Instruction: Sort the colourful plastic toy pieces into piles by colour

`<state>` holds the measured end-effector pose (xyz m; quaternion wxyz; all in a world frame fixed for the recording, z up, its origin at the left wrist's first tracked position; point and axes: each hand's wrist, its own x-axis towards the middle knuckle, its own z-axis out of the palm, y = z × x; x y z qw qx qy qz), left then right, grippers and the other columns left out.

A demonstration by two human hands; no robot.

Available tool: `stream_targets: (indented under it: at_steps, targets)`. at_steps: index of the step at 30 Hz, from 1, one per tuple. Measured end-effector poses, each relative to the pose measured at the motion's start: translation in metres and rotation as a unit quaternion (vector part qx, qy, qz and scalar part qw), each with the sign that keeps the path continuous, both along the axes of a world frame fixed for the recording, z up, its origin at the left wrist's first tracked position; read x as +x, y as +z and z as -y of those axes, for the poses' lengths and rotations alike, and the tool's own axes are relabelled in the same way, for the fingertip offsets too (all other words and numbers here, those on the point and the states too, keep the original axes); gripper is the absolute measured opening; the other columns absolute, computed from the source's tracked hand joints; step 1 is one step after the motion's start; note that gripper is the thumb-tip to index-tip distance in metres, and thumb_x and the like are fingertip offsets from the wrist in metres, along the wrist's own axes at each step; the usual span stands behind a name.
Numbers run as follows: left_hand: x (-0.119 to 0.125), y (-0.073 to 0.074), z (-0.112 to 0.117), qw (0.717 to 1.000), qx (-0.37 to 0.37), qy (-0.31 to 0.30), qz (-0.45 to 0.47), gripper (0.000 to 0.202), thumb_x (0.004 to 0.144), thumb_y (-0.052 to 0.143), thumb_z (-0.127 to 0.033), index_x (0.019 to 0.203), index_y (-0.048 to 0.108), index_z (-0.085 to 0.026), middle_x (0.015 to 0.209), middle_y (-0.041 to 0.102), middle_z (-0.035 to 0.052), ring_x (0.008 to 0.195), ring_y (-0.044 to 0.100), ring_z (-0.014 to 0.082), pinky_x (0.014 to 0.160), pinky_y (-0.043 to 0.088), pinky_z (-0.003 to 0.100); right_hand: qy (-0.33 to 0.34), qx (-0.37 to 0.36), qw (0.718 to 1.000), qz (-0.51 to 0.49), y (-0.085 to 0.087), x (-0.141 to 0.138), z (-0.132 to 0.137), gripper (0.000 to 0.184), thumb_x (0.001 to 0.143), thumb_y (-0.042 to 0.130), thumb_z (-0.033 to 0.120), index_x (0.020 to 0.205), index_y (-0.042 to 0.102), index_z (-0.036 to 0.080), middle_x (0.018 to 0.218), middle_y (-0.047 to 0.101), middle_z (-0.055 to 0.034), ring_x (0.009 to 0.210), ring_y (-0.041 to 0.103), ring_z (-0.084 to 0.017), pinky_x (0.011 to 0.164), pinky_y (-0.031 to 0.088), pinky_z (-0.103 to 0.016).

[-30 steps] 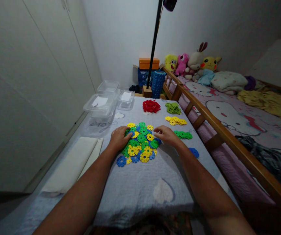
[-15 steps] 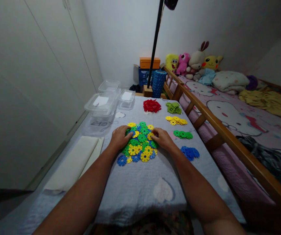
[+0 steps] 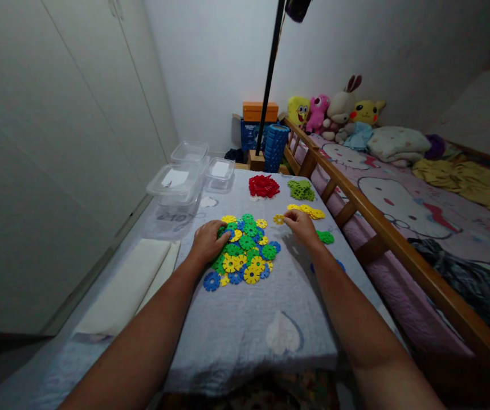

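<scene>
Since half a second ago the right hand has been lifted off the heap and carried toward 1 o'clock, and a yellow disc has been taken along with it. The disc is now pinched at its right edge between thumb and fingertips, just beyond the heap's 1 o'clock corner and near the yellow pile, which lies just past the knuckles. The left hand is laid on the heap's 9 o'clock edge with the fingers bent over green and yellow pieces; whether anything is gripped there cannot be told. At 3 o'clock of the heap a green pile is partly covered by the right wrist, and at 4 o'clock a blue pile is nearly hidden behind the forearm. A red pile is seen at 12 o'clock, with a lime pile beside it at 1 o'clock. Clear tubs are stacked at 10 o'clock, and a folded cloth is laid at 8 o'clock. Everything is borne on a quilt, with a wooden rail along its right side.
</scene>
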<state>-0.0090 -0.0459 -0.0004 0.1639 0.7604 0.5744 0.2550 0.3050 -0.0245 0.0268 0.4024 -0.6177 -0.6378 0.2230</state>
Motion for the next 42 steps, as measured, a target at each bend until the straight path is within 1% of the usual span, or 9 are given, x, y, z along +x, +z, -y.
stream_targets:
  at_steps: [5,9,18,23,28,33,38,40,42]
  targets:
    - [0.0,0.0,0.0,1.0,0.005,0.005,-0.002,0.038,0.091,0.052,-0.043,0.118,0.068,-0.022,0.13,0.069,0.0106,0.125,0.06,0.0285,0.109,0.043,0.045,-0.163,-0.002,0.986,0.022,0.004,0.047,-0.034,0.012,0.07,0.059,0.023,0.073,0.069,0.018,0.076,0.072,-0.0034,0.073,0.063,-0.018,0.07,0.048,-0.027]
    - [0.0,-0.001,0.0,1.0,0.007,0.007,0.0,0.037,0.091,0.052,-0.044,0.118,0.068,-0.023,0.13,0.069,0.0099,0.125,0.06,0.0284,0.11,0.043,0.045,-0.245,-0.03,0.968,0.056,-0.001,0.07,-0.051,0.015,0.068,0.06,0.018,0.076,0.072,0.017,0.08,0.075,-0.0065,0.075,0.065,-0.019,0.068,0.049,-0.025]
    - [0.0,0.0,0.001,1.0,0.002,0.003,0.002,0.037,0.091,0.053,-0.042,0.118,0.067,-0.022,0.13,0.069,0.0109,0.125,0.06,0.029,0.11,0.043,0.046,-0.302,-0.063,0.947,0.089,-0.014,0.075,-0.063,0.023,0.068,0.06,0.012,0.087,0.074,0.015,0.09,0.075,-0.0118,0.082,0.067,-0.023,0.079,0.052,-0.03]
    - [0.0,-0.001,0.001,1.0,0.001,0.005,0.003,0.037,0.091,0.053,-0.042,0.118,0.067,-0.022,0.13,0.069,0.0109,0.125,0.06,0.0294,0.11,0.043,0.046,-0.31,-0.052,0.946,0.083,-0.01,0.072,-0.06,0.021,0.067,0.058,0.009,0.08,0.073,0.017,0.088,0.075,-0.0114,0.084,0.067,-0.024,0.082,0.053,-0.031]
    - [0.0,-0.001,0.0,1.0,0.001,0.005,0.003,0.038,0.092,0.052,-0.043,0.119,0.067,-0.021,0.131,0.069,0.0111,0.126,0.06,0.0293,0.109,0.043,0.046,-0.283,-0.01,0.957,0.059,-0.001,0.059,-0.048,0.018,0.069,0.056,0.012,0.076,0.071,0.017,0.084,0.075,-0.0093,0.08,0.066,-0.022,0.078,0.052,-0.029]
    - [-0.001,-0.002,-0.001,1.0,0.003,0.001,0.002,0.039,0.092,0.052,-0.044,0.119,0.067,-0.019,0.129,0.069,0.0117,0.124,0.061,0.0293,0.109,0.044,0.045,-0.21,0.028,0.976,0.047,-0.003,0.029,-0.026,0.018,0.071,0.055,0.017,0.079,0.071,0.016,0.084,0.074,-0.0073,0.082,0.065,-0.022,0.081,0.05,-0.031]
    - [0.0,-0.003,-0.001,1.0,0.004,0.002,0.001,0.039,0.092,0.053,-0.042,0.12,0.067,-0.018,0.129,0.069,0.0126,0.124,0.06,0.0304,0.109,0.043,0.046,-0.057,0.01,0.997,0.057,-0.014,-0.017,-0.004,0.024,0.078,0.052,0.017,0.089,0.074,0.017,0.093,0.076,-0.0059,0.086,0.066,-0.02,0.084,0.049,-0.031]
    - [0.0,-0.003,-0.001,1.0,0.006,0.002,0.001,0.038,0.091,0.054,-0.041,0.119,0.067,-0.019,0.129,0.069,0.0123,0.124,0.06,0.0301,0.109,0.043,0.046,-0.004,-0.003,0.995,0.098,-0.018,-0.034,0.002,0.028,0.082,0.052,0.015,0.097,0.075,0.017,0.103,0.077,-0.0077,0.096,0.066,-0.021,0.093,0.047,-0.033]
    - [0.0,-0.003,0.0,1.0,0.008,0.003,0.003,0.036,0.091,0.055,-0.041,0.118,0.067,-0.02,0.128,0.069,0.0117,0.124,0.061,0.0297,0.109,0.044,0.046,0.028,-0.004,0.989,0.145,-0.021,-0.048,0.004,0.035,0.085,0.051,0.013,0.11,0.075,0.017,0.121,0.074,-0.009,0.112,0.062,-0.022,0.103,0.041,-0.035]
